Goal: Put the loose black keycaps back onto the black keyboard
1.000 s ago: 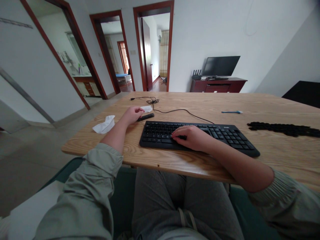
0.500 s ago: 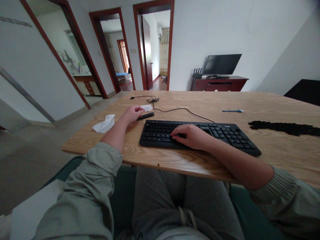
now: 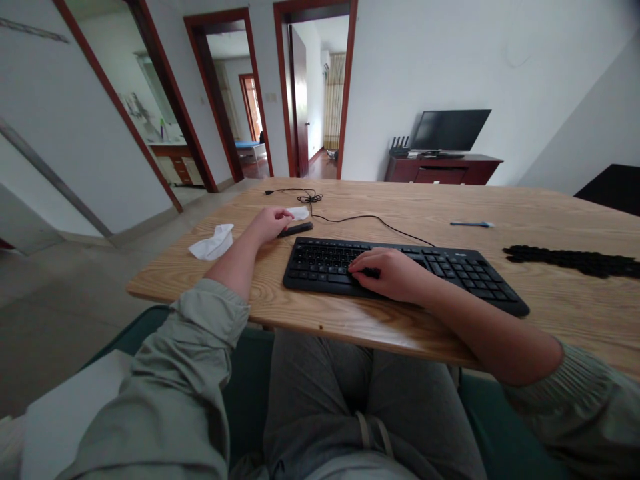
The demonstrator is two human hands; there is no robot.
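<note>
My right hand (image 3: 383,272) is over the left half of a black keyboard (image 3: 463,275). Its thumb and fingertips are drawn together on the keys; anything between them is too small to make out. Farther left, my left hand (image 3: 269,224) rests on the table with loosely curled fingers and the thumb a little apart, and I see nothing in it. Its fingertips are close to a folded white tissue (image 3: 300,213) and a slim black bar (image 3: 299,229), which lies beyond the keyboard's left corner.
A crumpled tissue (image 3: 213,243) lies beside my left forearm. The keyboard's thin cable (image 3: 350,218) runs back to a tied coil. At right are a small blue brush (image 3: 470,225) and a long row of small black pieces (image 3: 570,259). The wooden table's edge (image 3: 350,335) crosses above my lap.
The whole view has shifted slightly, with the table and its things appearing a little farther right. Both hands keep nearly the same places, the right one still at the keys.
</note>
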